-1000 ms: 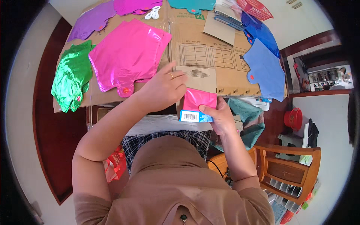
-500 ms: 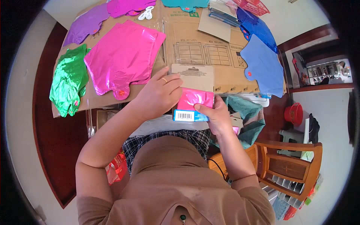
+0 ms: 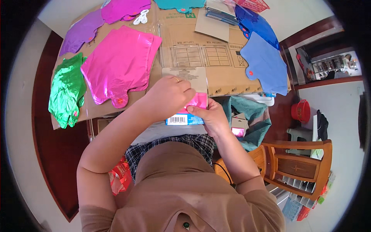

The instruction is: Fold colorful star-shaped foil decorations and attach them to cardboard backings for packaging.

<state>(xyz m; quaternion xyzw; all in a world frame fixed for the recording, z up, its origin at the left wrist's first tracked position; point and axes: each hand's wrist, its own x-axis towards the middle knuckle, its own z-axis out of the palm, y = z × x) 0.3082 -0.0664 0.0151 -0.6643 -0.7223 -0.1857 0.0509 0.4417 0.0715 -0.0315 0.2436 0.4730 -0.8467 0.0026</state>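
Note:
A flat clear packet (image 3: 199, 101) is in front of me, with a beige card, pink folded foil and a blue barcode strip along its lower end. My right hand (image 3: 212, 116) grips its right edge, thumb on top. Over its middle lies my left hand (image 3: 172, 96), its fingers curled down and closed on the packet; the fingertips are hidden. On the cardboard to the left are stacked flat pink foil balloons (image 3: 121, 63) and crinkled green foil balloons (image 3: 67, 91).
Purple foil balloons (image 3: 83, 31), teal ones (image 3: 181, 4) and blue ones (image 3: 266, 63) ring the cardboard-covered table (image 3: 170, 50). Beige cards (image 3: 212, 27) lie at the back. A teal bag (image 3: 257, 127) with similar packets hangs at the right, near a wooden chair (image 3: 297, 166).
My left hand has moved down from the upper left edge of the packet to its middle, and its fingers have curled in. The view has shifted slightly.

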